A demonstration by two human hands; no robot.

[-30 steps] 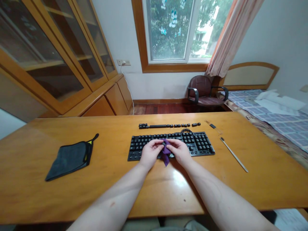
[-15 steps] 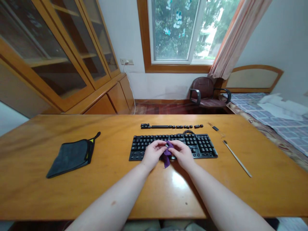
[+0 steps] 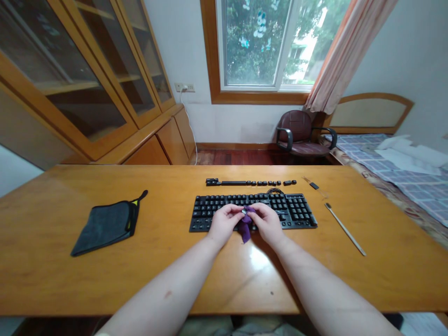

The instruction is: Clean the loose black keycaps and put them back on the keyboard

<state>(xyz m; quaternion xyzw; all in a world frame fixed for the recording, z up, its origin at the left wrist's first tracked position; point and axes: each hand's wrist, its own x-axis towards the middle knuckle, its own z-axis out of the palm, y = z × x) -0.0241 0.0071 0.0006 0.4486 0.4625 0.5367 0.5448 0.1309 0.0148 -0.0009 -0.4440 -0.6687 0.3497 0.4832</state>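
Wooden table, black keyboard, dark pouch, keycap row, thin stick

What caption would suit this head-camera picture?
Both hands, left hand and right hand, hold a purple cloth and small keycap above a black keyboard.

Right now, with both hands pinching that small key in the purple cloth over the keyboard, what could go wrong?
1. The keycap is tiny and pinched only at the fingertips of the left hand and right hand; it could slip and drop among the keys of the keyboard.
2. The purple cloth hangs loose and may snag neighbouring keys.
3. The row of removed keycaps lies loose on the table; a sweeping forearm could scatter it.
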